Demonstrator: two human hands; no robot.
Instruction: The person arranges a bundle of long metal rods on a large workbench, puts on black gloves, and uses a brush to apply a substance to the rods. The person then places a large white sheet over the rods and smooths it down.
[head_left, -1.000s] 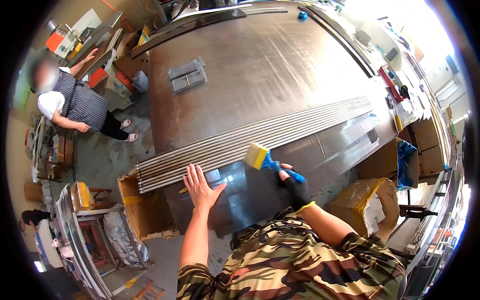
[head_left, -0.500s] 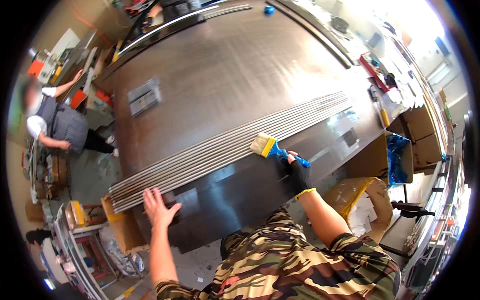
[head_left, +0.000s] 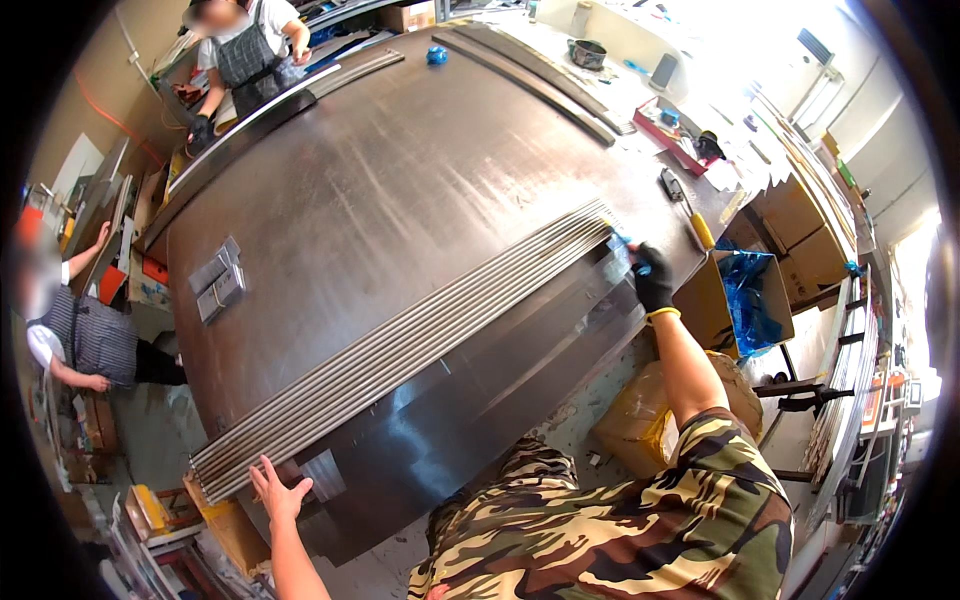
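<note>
Since the earlier frame, the brush (head_left: 642, 268) has travelled from the middle of the rods to their right end, near the table's right edge, and the left hand (head_left: 284, 497) now sits by the table's near left corner. That bare hand has its fingers spread, gripping nothing, at the near side of the rods' left end; whether the fingertips touch cannot be told. The metal rods (head_left: 400, 350) lie side by side, slanting across the near part of the table (head_left: 350, 210). At their far end the black-gloved right hand (head_left: 656, 285) keeps its fingers closed around the brush's blue handle, its bristles largely hidden. Beyond, grey packets (head_left: 220, 285) lie near the left edge, a blue roll (head_left: 437, 55) near the far edge.
</note>
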